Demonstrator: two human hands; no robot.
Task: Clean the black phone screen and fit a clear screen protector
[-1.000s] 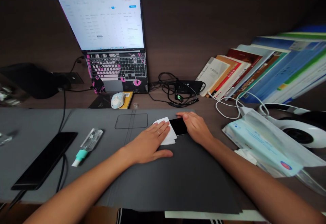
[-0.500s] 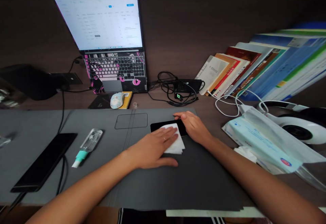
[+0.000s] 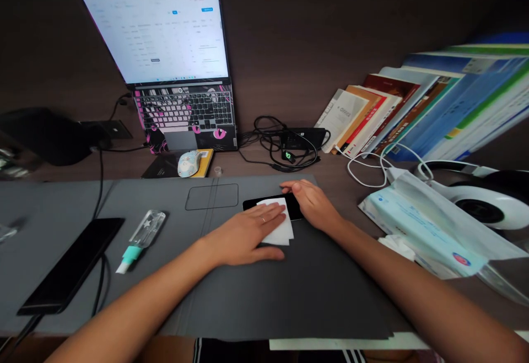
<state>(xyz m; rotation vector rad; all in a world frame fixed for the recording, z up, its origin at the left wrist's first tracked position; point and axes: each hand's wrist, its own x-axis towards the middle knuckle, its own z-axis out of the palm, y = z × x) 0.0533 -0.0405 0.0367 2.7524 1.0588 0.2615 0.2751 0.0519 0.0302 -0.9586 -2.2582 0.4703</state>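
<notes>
A black smartphone (image 3: 294, 209) lies flat on the grey desk mat (image 3: 314, 291). My left hand (image 3: 243, 236) rests flat on a folded white tissue (image 3: 281, 234), pressing it against the phone's screen, fingers stretched out and thumb apart. At the phone's right end, my right hand (image 3: 312, 203) has its fingers curled round the edge and holds it. Left of the phone is a clear, thin-bordered screen protector (image 3: 212, 196). A clear spray bottle (image 3: 147, 228) with a mint-green neck lies farther left.
A second, larger black device (image 3: 72, 266) with a cable lies at left. Behind stand an open laptop (image 3: 185, 109) and a mouse (image 3: 189, 163). Tangled cables and a charger (image 3: 303, 138) sit at the back, books (image 3: 384, 112), a tissue pack (image 3: 417, 225) and headphones (image 3: 475, 200) at right.
My left hand and the tissue have slid slightly left and away from me over the phone. My right hand stays at the phone's end. The whole view has shifted a little.
</notes>
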